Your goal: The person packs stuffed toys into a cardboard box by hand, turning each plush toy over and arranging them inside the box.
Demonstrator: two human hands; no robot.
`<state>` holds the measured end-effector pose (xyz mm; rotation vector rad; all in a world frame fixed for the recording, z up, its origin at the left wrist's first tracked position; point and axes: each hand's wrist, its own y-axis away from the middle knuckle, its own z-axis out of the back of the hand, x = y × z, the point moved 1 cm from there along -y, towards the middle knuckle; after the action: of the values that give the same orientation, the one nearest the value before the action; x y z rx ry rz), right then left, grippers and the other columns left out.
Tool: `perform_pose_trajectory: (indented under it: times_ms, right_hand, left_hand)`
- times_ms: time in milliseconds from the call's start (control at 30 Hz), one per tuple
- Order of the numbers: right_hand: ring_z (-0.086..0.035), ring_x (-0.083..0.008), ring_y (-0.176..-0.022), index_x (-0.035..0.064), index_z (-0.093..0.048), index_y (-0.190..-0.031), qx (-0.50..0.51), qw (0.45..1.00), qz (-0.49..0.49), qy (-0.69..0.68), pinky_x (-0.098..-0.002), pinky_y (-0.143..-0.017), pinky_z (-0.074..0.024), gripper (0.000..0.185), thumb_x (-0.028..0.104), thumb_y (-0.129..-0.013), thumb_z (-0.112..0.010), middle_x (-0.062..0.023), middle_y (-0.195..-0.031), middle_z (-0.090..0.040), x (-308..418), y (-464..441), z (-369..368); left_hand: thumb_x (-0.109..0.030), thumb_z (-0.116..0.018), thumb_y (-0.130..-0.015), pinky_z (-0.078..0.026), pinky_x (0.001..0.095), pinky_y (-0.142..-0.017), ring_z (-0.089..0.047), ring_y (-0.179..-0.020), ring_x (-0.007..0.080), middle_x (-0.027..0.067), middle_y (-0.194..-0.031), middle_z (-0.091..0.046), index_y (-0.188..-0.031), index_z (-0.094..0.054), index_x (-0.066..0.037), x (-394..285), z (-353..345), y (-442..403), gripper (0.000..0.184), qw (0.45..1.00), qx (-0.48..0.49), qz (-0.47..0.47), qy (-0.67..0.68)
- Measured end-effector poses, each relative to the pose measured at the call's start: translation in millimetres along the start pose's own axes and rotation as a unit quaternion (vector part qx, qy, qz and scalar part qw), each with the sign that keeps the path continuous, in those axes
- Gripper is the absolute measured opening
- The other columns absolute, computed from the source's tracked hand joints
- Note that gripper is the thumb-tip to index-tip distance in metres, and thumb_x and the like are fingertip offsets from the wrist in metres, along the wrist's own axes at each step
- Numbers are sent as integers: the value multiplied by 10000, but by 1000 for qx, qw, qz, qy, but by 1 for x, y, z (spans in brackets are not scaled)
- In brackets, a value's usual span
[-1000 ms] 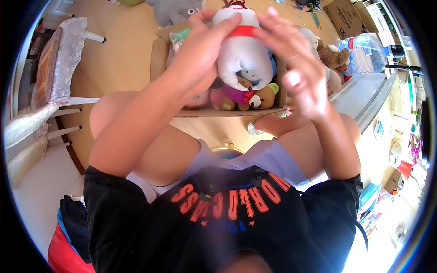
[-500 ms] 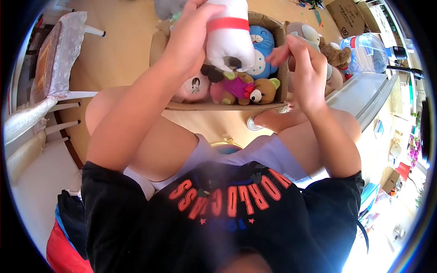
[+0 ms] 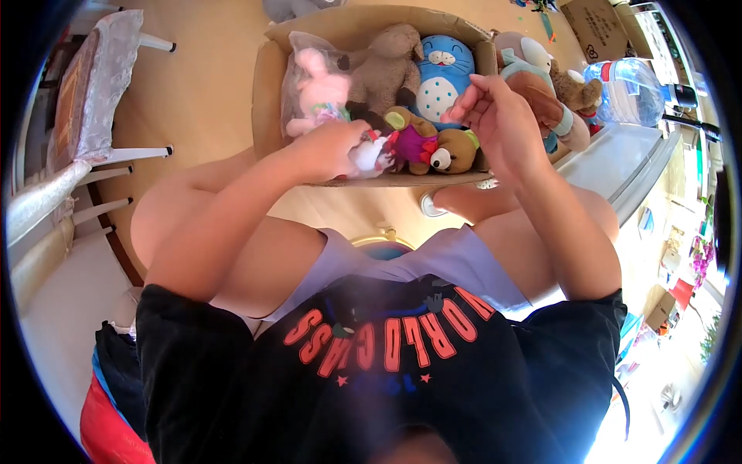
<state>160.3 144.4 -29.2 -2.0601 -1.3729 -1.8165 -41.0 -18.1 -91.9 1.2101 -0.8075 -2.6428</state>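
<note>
My left hand [image 3: 336, 151] is closed on a white plush toy with red parts [image 3: 372, 155], low at the front left of an open cardboard box [image 3: 269, 100]. The hand hides part of the toy. My right hand [image 3: 498, 116] hovers over the box's right side with its fingers loosely bent and apart, holding nothing. Inside the box are a pink plush in a clear bag [image 3: 321, 89], a grey-brown plush [image 3: 386, 62], a blue plush with a dotted white belly [image 3: 444, 81], and a brown bear [image 3: 454, 152] beside a purple-clothed bear [image 3: 416, 143].
More plush toys [image 3: 545, 89] lie right of the box, near a large clear water bottle [image 3: 627, 91]. A grey plush [image 3: 297, 8] is on the floor behind. A chair with a lace cover [image 3: 100, 85] stands at left, and another cardboard box [image 3: 595, 31] at back right.
My left hand has lowered the white toy from above the box to its front left, uncovering the pink and grey-brown plushes. My right hand has moved slightly left and down.
</note>
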Motion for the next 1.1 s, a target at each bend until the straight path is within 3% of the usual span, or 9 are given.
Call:
perform_pose_trajectory:
  times_ms: [167,333,500,600,633,767,933,1033,1100]
  right_hand:
    - [-670,-220,-759,6,-632,-776,9,997,-75,21,-326,-788,-513,371,268,-999,-495,-141,-771,-686,-19,-3,-4]
    - [-689,-200,-729,0,-656,-778,-5,995,-72,75,-292,-753,-530,368,263,-999,-523,-140,-756,-708,-56,-18,-7]
    - [-685,-171,-934,-18,-671,-1035,187,970,-67,137,-302,-838,-530,242,176,-1007,-528,-98,-1006,-716,-93,-43,-9]
    - [-669,-167,-992,-7,-677,-1103,236,949,-62,200,-308,-865,-522,243,162,-1003,-533,-65,-998,-714,-123,-51,-9]
    - [-628,-219,-1092,-16,-598,-1267,273,919,-78,274,-327,-985,-484,313,89,-981,-527,-123,-1162,-659,-125,-51,-9]
    - [-536,-361,-1216,19,-520,-1371,334,814,154,450,-398,-1036,-448,559,15,-820,-611,-192,-1300,-519,-144,-42,-22]
    - [-520,-370,-1242,43,-502,-1388,363,756,176,516,-416,-1029,-450,613,63,-800,-676,-186,-1298,-543,-171,-52,-31]
    - [-569,-399,-1182,37,-517,-1356,357,748,168,533,-452,-976,-477,582,77,-803,-694,-213,-1215,-611,-172,-60,-41]
    - [-606,-424,-1123,31,-530,-1328,351,775,93,518,-481,-933,-494,550,87,-809,-702,-233,-1150,-651,-169,-63,-49]
  left_hand:
    - [-200,-776,-828,-498,373,-933,-668,-1074,269,187,-1122,-706,-1341,-547,-33,66,-11,-3,586,995,1,-55,77]
    - [-295,-780,-820,-496,374,-936,-667,-1070,291,182,-1131,-709,-1276,-631,-49,55,-1,-2,538,993,110,37,-12]
    - [-373,-793,-760,-493,393,-958,-653,-1104,331,210,-1184,-690,-1309,-606,-23,56,-11,-1,677,978,174,94,-68]
    - [-362,-763,-755,-489,394,-981,-642,-1135,342,231,-1221,-670,-1338,-572,-1,59,-25,-2,712,970,210,99,-73]
    - [-348,-738,-751,-481,400,-1004,-633,-1160,345,239,-1248,-656,-1393,-515,0,60,-28,-3,763,966,223,111,-72]
    - [-357,-714,-763,-463,409,-1025,-617,-1179,350,240,-1296,-629,-1443,-467,-41,56,-37,-1,789,975,195,97,-36]
    - [-445,-621,-826,-267,528,-1155,-419,-1366,435,266,-1390,-552,-1463,-463,-149,33,-31,6,720,957,188,141,-169]
    - [-486,-567,-865,-145,590,-1167,-292,-1424,479,267,-1417,-521,-1480,-436,-195,35,-21,4,693,955,203,182,-116]
    - [-483,-545,-888,-207,550,-1157,-341,-1402,458,277,-1403,-526,-1486,-405,-149,50,-12,3,699,981,127,147,-12]
